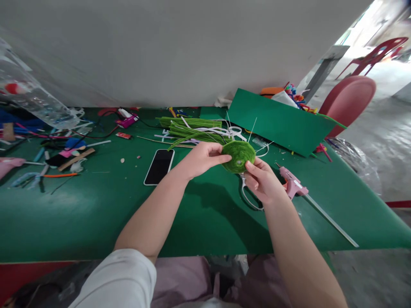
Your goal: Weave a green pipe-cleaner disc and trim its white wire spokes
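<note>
A: While left grip [205, 157] and right grip [262, 177] pinch the fuzzy green disc [238, 151] by its sides, up over the bench [80, 222], how's it handle?

B: Probably light, bendy, not slippery; I'd keep to the rim so the coils don't spread. Green stems [192, 124] lie beyond.

Landmark: smartphone [159, 167], count 1. Bare hands right of the smartphone: 2, left hand [207, 157] and right hand [261, 179]. Coiled green disc [239, 149] right of it: 1. Scissors [245, 196], part hidden, right of it: 1 pair. Pink hot-glue gun [293, 183] farther right of it: 1, with 1 glue stick [334, 222]. Red chairs [351, 102] far right of it: 2. Small red packet [123, 135] beyond it, leftward: 1. Green pipe cleaners [195, 124] beyond it: overlapping, number uncertain
</note>
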The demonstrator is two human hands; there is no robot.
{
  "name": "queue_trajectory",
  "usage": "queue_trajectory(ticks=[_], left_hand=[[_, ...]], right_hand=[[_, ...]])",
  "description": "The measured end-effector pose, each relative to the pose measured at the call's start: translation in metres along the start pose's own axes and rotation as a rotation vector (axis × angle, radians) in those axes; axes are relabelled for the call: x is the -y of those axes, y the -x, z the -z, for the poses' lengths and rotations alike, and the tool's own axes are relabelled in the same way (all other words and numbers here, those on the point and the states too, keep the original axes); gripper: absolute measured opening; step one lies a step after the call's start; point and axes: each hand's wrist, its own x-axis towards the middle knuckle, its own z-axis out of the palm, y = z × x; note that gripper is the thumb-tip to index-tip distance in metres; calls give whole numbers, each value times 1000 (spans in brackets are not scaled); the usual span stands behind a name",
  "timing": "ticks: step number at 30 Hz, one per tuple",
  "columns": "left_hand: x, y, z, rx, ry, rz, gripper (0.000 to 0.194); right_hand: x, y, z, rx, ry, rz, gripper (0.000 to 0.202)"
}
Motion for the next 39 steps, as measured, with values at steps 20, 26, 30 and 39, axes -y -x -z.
queue_trajectory(ticks=[20,26,30,39], left_hand=[[-6,4,-13,-305,-386,-142,30],[-10,8,-16,-545,-492,-159,40],[0,3,-24,-395,-344,-112,56],[18,-13,-23,-329,332,-90,61]], right_hand=[[-2,-3,-4,-80,-250,-38,21],[-1,-6,0,-180,-525,-110,26],[-2,-8,-2,-215,-528,-148,22],[-2,-1,-8,-159,-142,4,20]])
